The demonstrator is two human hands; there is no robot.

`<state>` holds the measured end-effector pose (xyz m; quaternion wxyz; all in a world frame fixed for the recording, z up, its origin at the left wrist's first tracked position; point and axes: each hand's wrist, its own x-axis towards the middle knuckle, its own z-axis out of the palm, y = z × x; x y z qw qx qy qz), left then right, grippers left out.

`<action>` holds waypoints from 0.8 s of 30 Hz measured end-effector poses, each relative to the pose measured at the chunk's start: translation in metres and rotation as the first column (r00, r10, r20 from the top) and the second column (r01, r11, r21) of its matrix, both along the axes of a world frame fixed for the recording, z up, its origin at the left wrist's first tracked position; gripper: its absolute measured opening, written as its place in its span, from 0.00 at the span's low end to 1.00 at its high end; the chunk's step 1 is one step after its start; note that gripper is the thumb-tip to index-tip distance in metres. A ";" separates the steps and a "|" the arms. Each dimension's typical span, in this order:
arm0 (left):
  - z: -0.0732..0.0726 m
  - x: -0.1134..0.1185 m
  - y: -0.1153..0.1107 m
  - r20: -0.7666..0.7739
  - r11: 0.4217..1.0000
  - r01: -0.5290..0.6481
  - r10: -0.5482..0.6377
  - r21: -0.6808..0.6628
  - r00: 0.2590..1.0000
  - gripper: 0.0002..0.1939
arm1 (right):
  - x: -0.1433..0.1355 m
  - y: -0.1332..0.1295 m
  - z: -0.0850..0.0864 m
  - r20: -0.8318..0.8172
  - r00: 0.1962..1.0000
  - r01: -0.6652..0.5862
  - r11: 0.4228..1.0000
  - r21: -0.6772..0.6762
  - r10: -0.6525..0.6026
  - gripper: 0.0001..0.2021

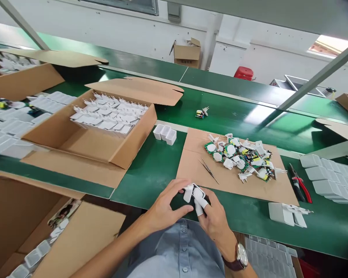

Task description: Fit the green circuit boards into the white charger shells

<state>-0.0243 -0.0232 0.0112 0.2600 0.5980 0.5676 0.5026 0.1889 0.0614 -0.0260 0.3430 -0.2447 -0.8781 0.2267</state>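
Over the worktop's (pixel 150 166) near edge, our right hand (pixel 215 216), with white finger covers (pixel 201 201), has its grip closed around a small white casing (pixel 197 189). Our left hand (pixel 168 204) reaches a white piece (pixel 188 194) beside it, thumb apart; we cannot tell whether that grip is closed. Beyond, tweezers (pixel 209 171) lie on cardboard (pixel 190 154) near heaped circuit boards (pixel 243 156).

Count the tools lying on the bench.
2: tweezers on the cardboard sheet, and pliers just right of that sheet. More could be hidden under the parts pile.
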 end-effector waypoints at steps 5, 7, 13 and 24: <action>0.013 -0.005 0.011 -0.086 0.998 -0.027 0.031 0.053 0.996 0.10 | -0.006 -0.001 0.006 0.012 1.000 0.021 1.000 -0.003 -0.021 0.29; 0.016 -0.002 0.017 -0.135 0.995 -0.062 0.072 0.080 0.988 0.06 | -0.009 -0.003 0.008 -0.027 0.998 0.049 0.998 -0.030 -0.050 0.31; 0.011 0.017 0.032 -0.386 0.953 -0.167 0.257 0.253 0.886 0.08 | -0.011 -0.008 0.010 -0.040 0.995 0.084 0.988 -0.132 -0.090 0.32; -0.012 0.014 0.035 -0.334 0.961 -0.243 0.274 0.130 0.902 0.19 | -0.016 -0.012 0.004 0.027 0.994 0.104 0.994 0.042 -0.105 0.27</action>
